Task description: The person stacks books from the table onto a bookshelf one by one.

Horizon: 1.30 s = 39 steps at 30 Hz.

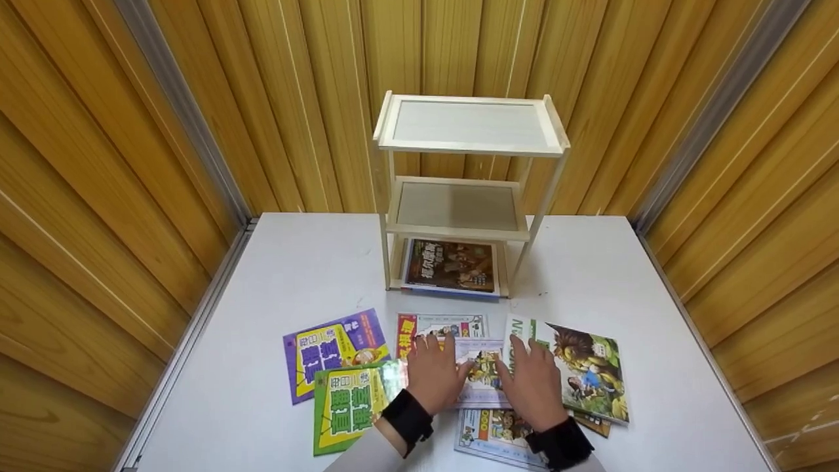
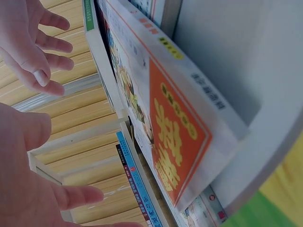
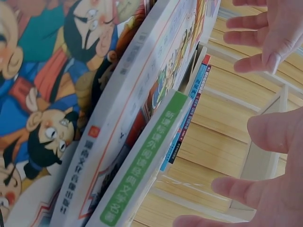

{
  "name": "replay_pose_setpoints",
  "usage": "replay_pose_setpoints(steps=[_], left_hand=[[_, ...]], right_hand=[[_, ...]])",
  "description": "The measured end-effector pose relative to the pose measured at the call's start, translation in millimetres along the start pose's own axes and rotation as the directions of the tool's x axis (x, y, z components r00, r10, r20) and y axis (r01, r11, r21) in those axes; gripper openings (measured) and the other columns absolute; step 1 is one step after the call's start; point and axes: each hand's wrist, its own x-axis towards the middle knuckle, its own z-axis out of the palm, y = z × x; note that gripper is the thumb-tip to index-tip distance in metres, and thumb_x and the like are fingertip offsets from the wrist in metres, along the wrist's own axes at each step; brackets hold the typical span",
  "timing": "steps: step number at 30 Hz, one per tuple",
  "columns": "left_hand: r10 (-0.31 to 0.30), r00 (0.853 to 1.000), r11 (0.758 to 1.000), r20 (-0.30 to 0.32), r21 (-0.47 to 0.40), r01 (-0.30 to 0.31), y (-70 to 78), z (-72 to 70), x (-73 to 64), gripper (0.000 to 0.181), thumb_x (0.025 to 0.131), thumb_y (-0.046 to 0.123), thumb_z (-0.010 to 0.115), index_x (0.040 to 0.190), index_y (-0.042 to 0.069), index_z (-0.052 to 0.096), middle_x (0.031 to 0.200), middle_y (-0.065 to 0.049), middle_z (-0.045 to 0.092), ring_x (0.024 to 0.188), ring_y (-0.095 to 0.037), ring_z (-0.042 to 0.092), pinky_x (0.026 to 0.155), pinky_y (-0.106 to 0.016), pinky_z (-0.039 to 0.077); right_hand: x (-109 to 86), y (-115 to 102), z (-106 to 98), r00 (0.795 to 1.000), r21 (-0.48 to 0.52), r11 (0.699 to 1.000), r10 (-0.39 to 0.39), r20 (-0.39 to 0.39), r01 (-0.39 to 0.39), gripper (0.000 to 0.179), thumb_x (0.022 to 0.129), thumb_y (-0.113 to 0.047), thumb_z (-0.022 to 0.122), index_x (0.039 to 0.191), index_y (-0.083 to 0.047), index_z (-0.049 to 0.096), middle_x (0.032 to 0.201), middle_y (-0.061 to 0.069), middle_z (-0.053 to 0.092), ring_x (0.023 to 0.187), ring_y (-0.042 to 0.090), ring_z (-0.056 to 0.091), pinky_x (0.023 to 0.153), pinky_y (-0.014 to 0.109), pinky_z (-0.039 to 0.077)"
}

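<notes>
Two bare hands are apart at lower centre, palms down with fingers spread, neither gripping anything: the left hand (image 1: 434, 375) and the right hand (image 1: 534, 380) flank a lavender-bordered comic paperback (image 1: 484, 396). Whether fingertips touch its cover is unclear. It lies flat, overlapping another comic book (image 1: 488, 438) below it in the frame.

The paperback looks light and bendable, stiffer along its square white spine; its smooth cover may slide on its neighbour. Opposite edges, left and right, seem the best hold, keeping the pages together; corners could crease.

Glossy, rectangular covers surround it: purple (image 1: 308, 367) and green (image 1: 347, 410) books at lower left, a lion-cover book (image 1: 593, 370) at lower right. At upper centre, a three-tier pale wooden rack (image 1: 472, 151) holds a brown-covered book (image 1: 452, 265) on its bottom tier. The table (image 1: 262, 295) is smooth white; ridged wood-grain panels (image 1: 426, 52) stand behind.
</notes>
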Motion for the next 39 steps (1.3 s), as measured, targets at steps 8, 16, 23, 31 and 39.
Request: replay_pose_setpoints(steps=[8, 16, 23, 31, 39], left_hand=[[0.005, 1.000, 1.000, 0.005, -0.026, -0.005, 1.7, -2.5, -2.8, 0.074, 0.100, 0.063, 0.059, 0.147, 0.006, 0.058, 0.125, -0.025, 0.066, 0.116, -0.044, 0.063, 0.091, -0.058, 0.054], [0.011, 1.000, 0.999, 0.001, -0.041, -0.011, 3.3, -0.5, -5.1, 0.071, 0.101, 0.060, 0.059, 0.147, 0.006, 0.057, 0.125, -0.026, 0.067, 0.116, -0.045, 0.064, 0.087, -0.060, 0.056], [0.021, 0.999, 0.999, 0.026, -0.045, -0.020, 6.1, -0.8, -5.0, 0.074, 0.102, 0.064, 0.056, 0.149, 0.007, 0.056, 0.127, -0.026, 0.067, 0.117, -0.046, 0.064, 0.088, -0.061, 0.056], [0.024, 1.000, 0.999, 0.019, -0.045, -0.023, 10.5, 0.9, -0.1, 0.072, 0.102, 0.063, 0.057, 0.145, 0.006, 0.058, 0.123, -0.025, 0.067, 0.113, -0.045, 0.065, 0.083, -0.059, 0.057], [0.067, 0.997, 0.997, 0.048, 0.040, -0.069, 33.5, 8.8, 9.6, 0.070, 0.102, 0.064, 0.056, 0.141, 0.007, 0.061, 0.125, -0.022, 0.068, 0.111, -0.040, 0.066, 0.083, -0.052, 0.059]], right_hand=[[-5.7, -5, -2, 0.998, -0.003, 0.999, -0.040, -0.040, 0.040, 0.059, 0.101, -0.033, 0.072, 0.147, 0.000, 0.056, 0.140, 0.037, 0.056, 0.131, 0.054, 0.053, 0.101, 0.066, 0.048], [-9.1, -4, -3, 1.000, 0.001, 1.000, -0.007, -0.005, 0.007, 0.061, 0.101, -0.037, 0.071, 0.149, -0.003, 0.055, 0.140, 0.036, 0.056, 0.133, 0.052, 0.053, 0.101, 0.065, 0.048], [-11.6, 0, -3, 1.000, -0.006, 1.000, -0.004, -0.015, 0.003, 0.059, 0.102, -0.037, 0.071, 0.148, -0.003, 0.057, 0.138, 0.034, 0.057, 0.131, 0.051, 0.055, 0.100, 0.064, 0.049], [-12.7, 7, -9, 1.000, -0.008, 1.000, 0.029, 0.001, -0.029, 0.060, 0.103, -0.035, 0.068, 0.150, 0.000, 0.052, 0.140, 0.034, 0.055, 0.133, 0.051, 0.052, 0.105, 0.063, 0.045], [-10.3, 28, -24, 0.996, 0.014, 0.997, 0.077, -0.052, -0.076, 0.059, 0.101, -0.031, 0.072, 0.142, 0.008, 0.056, 0.133, 0.040, 0.057, 0.122, 0.058, 0.055, 0.096, 0.068, 0.048]])
